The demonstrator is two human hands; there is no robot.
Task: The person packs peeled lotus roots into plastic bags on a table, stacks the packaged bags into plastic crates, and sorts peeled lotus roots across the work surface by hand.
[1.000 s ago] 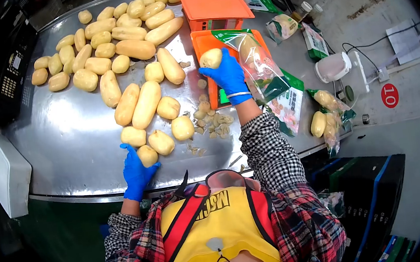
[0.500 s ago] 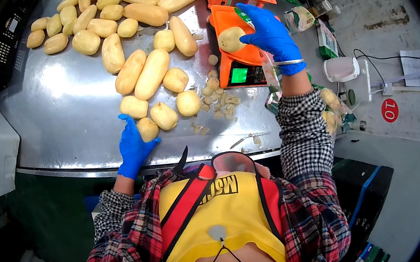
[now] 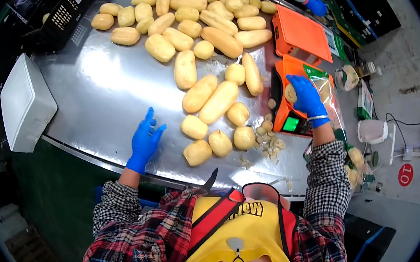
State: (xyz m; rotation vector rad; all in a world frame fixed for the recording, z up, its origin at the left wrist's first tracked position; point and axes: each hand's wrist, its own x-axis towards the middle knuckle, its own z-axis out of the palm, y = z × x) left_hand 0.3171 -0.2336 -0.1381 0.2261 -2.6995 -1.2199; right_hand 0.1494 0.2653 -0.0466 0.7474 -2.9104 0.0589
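Note:
My right hand (image 3: 307,98), in a blue glove, is closed on a lotus root piece (image 3: 290,93) over the orange scale (image 3: 283,104) at the right. Beside that hand lies a clear plastic bag (image 3: 324,88) with green print, its contents partly hidden. My left hand (image 3: 144,142), also blue-gloved, hovers over the steel table (image 3: 105,103) with its fingers apart and nothing in it. Nearest to it are a short lotus root piece (image 3: 198,152) and another short chunk (image 3: 194,127). Longer peeled lotus roots (image 3: 219,102) lie farther up the table.
Trimmed scraps (image 3: 272,147) lie below the scale. A second orange scale (image 3: 302,34) stands behind it. At the left are a white bin (image 3: 28,104) and a black crate (image 3: 63,21). Another person's gloved hand (image 3: 315,6) shows at the top right.
My left hand has drawn away from the short lotus root pieces at the table's front. My right hand has closed over the piece on the scale. The view has turned and shifted left.

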